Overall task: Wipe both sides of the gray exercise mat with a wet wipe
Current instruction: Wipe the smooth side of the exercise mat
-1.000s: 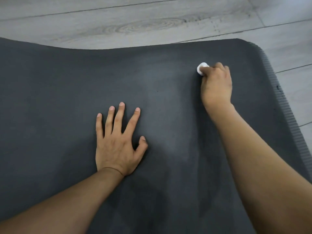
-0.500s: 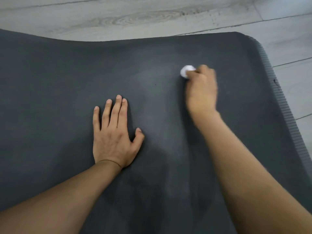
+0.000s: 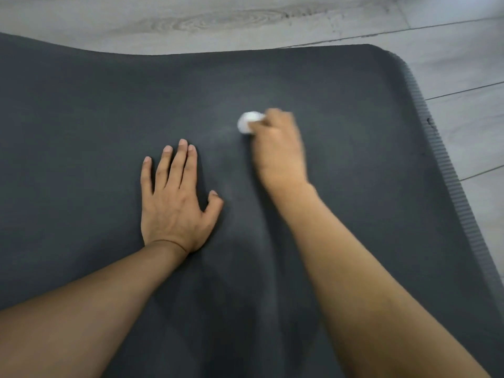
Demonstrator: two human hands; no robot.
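The dark gray exercise mat (image 3: 81, 126) fills most of the view, lying flat on the floor. My left hand (image 3: 174, 203) rests palm down on the mat near its middle, fingers straight and close together. My right hand (image 3: 278, 151) is blurred with motion and grips a small balled white wet wipe (image 3: 246, 122), which sticks out past its fingers and touches the mat. The two hands are a short way apart.
Pale wood-look floor (image 3: 245, 20) lies beyond the mat's far edge and to its right. The mat's ribbed right edge (image 3: 447, 192) curves down the right side, with a rounded corner at top right.
My right hand has swept the wipe leftward across the mat, toward my left hand. My left hand's fingers have drawn closer together; it stays pressed in place.
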